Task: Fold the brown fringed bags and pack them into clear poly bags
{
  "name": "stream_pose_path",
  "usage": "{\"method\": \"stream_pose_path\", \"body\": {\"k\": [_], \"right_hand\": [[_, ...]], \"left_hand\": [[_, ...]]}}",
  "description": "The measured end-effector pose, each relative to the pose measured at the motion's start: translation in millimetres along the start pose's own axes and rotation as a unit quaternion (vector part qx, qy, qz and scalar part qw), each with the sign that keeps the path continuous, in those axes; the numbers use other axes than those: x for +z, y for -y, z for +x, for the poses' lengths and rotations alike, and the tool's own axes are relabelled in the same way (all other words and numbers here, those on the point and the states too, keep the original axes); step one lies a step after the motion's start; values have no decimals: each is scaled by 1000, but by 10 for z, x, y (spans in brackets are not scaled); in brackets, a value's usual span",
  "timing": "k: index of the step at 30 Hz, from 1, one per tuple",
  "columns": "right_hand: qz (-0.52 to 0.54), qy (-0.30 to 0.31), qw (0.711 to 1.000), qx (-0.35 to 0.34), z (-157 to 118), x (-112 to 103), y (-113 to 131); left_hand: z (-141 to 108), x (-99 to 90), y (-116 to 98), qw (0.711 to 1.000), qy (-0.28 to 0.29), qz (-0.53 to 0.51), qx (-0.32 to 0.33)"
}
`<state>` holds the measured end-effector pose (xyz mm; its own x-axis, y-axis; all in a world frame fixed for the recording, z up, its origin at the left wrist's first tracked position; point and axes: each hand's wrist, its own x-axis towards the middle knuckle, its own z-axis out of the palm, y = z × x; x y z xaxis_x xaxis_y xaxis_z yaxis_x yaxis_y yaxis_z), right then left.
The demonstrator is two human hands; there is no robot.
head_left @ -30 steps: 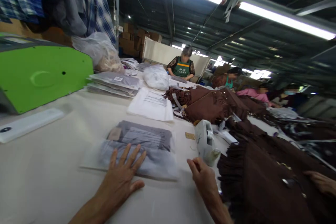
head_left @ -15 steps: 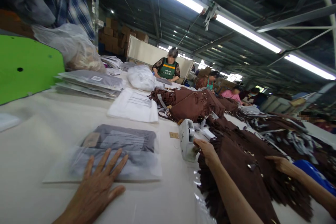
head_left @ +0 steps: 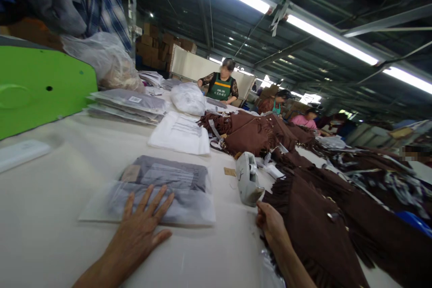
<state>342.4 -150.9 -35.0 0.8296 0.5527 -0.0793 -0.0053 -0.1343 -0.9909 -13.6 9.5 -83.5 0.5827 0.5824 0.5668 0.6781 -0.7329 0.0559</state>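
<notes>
My left hand [head_left: 145,225] lies flat with spread fingers on a grey garment in a frosted plastic bag [head_left: 175,189]. A tan label [head_left: 131,173] shows near the bag's upper left. Just below the front end of the white tape dispenser [head_left: 248,179], my right hand [head_left: 271,221] is closed, thumb and forefinger pinched together at the cutter end. Whatever those fingers pinch is too small to make out. Beside that hand, to the right, lie dark brown fringed bags [head_left: 317,216].
A stack of bagged garments [head_left: 130,101] and a white package [head_left: 182,134] lie farther back. Left stands a green machine [head_left: 43,85]. More brown bags [head_left: 249,132] lie behind the dispenser. Across the table a person in a green apron [head_left: 221,87] stands.
My right hand has moved down and toward me, from the dispenser's side to below its front end. Another person's hand at the right has gone out of view. My left hand stays on the bag.
</notes>
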Motion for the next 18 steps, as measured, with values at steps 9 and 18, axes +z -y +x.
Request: {"method": "stream_pose_path", "body": {"k": [9, 18], "right_hand": [[-260, 475, 834, -100, -395, 791, 951], [-644, 489, 456, -371, -445, 2344, 1349]], "left_hand": [[-35, -50, -7, 999, 49, 23, 10], [-34, -115, -12, 998, 53, 0, 16]]}}
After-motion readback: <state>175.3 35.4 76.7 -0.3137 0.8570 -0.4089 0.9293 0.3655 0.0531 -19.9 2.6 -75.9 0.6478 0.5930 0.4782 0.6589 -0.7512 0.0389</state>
